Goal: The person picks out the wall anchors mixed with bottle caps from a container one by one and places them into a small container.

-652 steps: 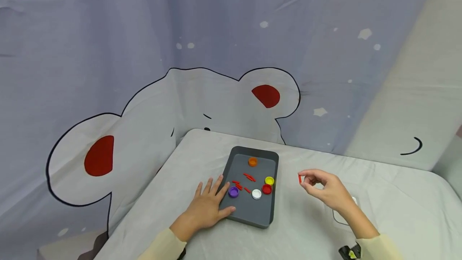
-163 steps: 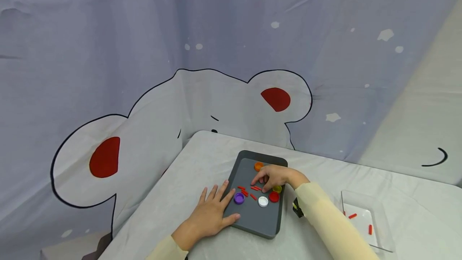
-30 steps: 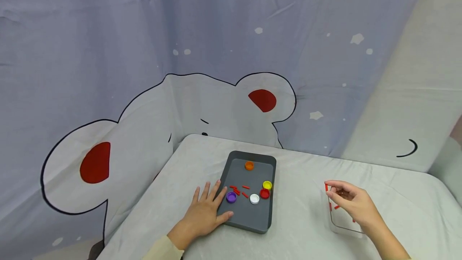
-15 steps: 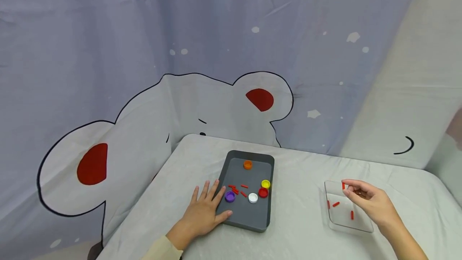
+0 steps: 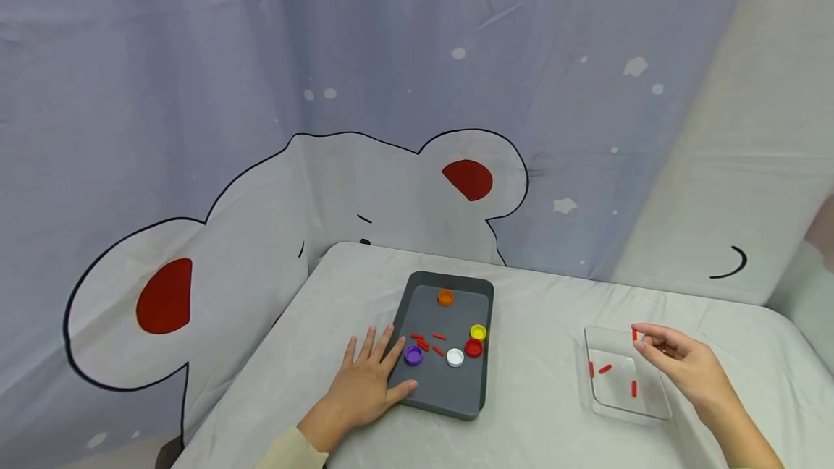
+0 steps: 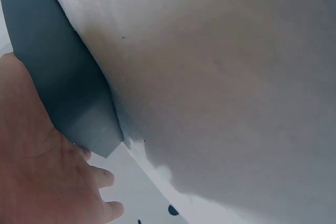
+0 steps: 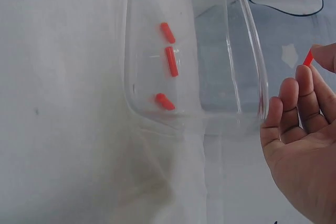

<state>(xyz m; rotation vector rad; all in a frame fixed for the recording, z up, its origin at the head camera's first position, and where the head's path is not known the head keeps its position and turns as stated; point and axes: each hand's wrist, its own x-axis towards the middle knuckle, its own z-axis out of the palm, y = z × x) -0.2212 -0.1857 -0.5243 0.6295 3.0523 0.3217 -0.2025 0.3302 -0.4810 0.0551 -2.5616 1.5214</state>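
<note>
My right hand (image 5: 691,371) pinches a small red stick (image 5: 635,335) upright between thumb and fingertips, over the right side of a clear plastic box (image 5: 628,409). In the right wrist view, the box (image 7: 265,90) stands just left of the fingers, and the pinched stick (image 7: 308,57) shows at the thumb tip. Three red sticks (image 5: 634,388) lie in the box. My left hand (image 5: 358,389) rests with spread fingers at the left edge of a grey tray (image 5: 449,395). The left wrist view shows its palm (image 6: 42,166) against the tray's side (image 6: 63,77).
Inside the tray are several red sticks (image 5: 438,350) and round caps: orange (image 5: 446,298), yellow (image 5: 478,332), red (image 5: 473,347), white (image 5: 455,357) and purple (image 5: 413,355). A white cloth (image 5: 534,382) covers the table. Behind it hangs a printed curtain (image 5: 391,56).
Over the last second, my right hand has carried the pinched stick rightward across the box. Earlier it reached among the tray's sticks. My left hand has stayed at the tray's edge.
</note>
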